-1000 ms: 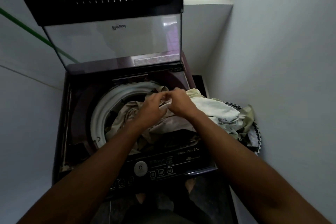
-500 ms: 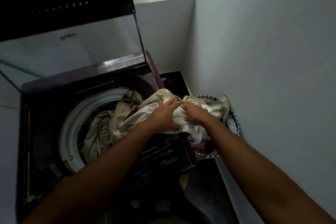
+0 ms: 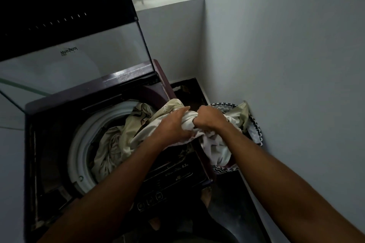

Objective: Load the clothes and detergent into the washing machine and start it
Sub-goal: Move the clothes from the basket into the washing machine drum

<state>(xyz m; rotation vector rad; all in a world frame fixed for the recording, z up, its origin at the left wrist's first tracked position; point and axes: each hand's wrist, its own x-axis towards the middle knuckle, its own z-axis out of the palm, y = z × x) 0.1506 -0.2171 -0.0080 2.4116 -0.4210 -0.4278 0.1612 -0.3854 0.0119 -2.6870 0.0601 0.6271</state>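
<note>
Pale cloth clenched by left hand, right hand; basket mostly hidden.

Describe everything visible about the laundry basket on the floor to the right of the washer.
The laundry basket is round, with a black-and-white zigzag-patterned rim that looks woven or fabric-covered. It sits upright on the dark floor, wedged between the washing machine and the right wall, in the corner. Only arcs of its rim show; pale cream and white clothes fill it and spill over the edge. The right hand and left hand grip a bunched white garment just above it. Its base and depth are hidden.
</note>
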